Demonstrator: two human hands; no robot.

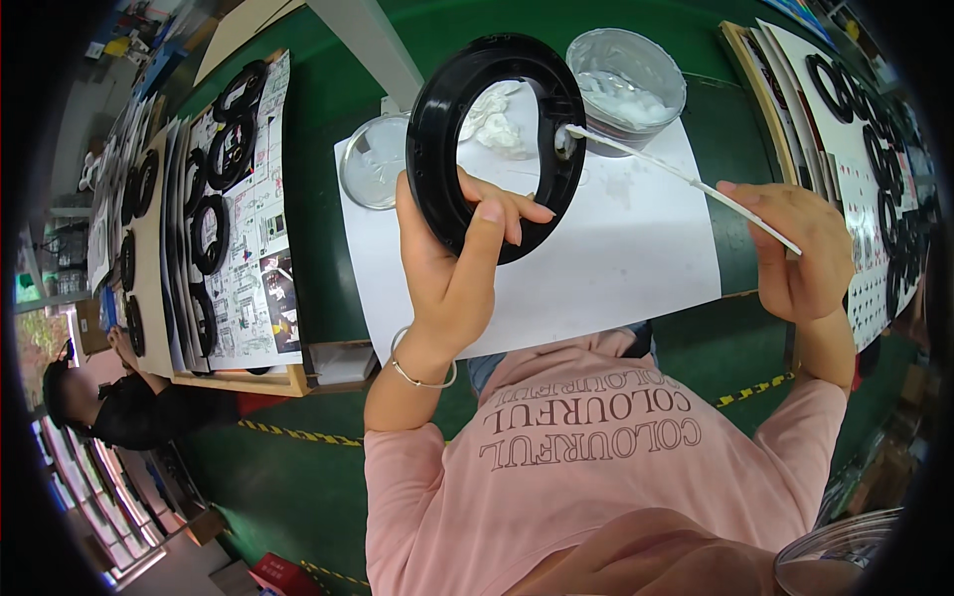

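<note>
My left hand (462, 253) grips a black oval plastic ring (434, 149) by its lower rim and holds it raised over a white paper sheet (636, 243). In my right hand (803, 243) is a thin white stick (686, 179), pinched near its outer end. The stick's far tip touches the inner right side of the ring, where a whitish smear shows. Just behind the ring, to the right, stands an open clear tub (628, 89) with a white, grease-like paste in it. A round clear lid (376, 164) lies on the sheet to the left.
Crumpled white tissue (497, 124) shows through the ring's opening. At left, stacked boards (253, 258) carry several black rings; a similar stack (855, 189) stands at right. A grey post (368, 45) rises behind the lid. Another person (129, 397) works at far left.
</note>
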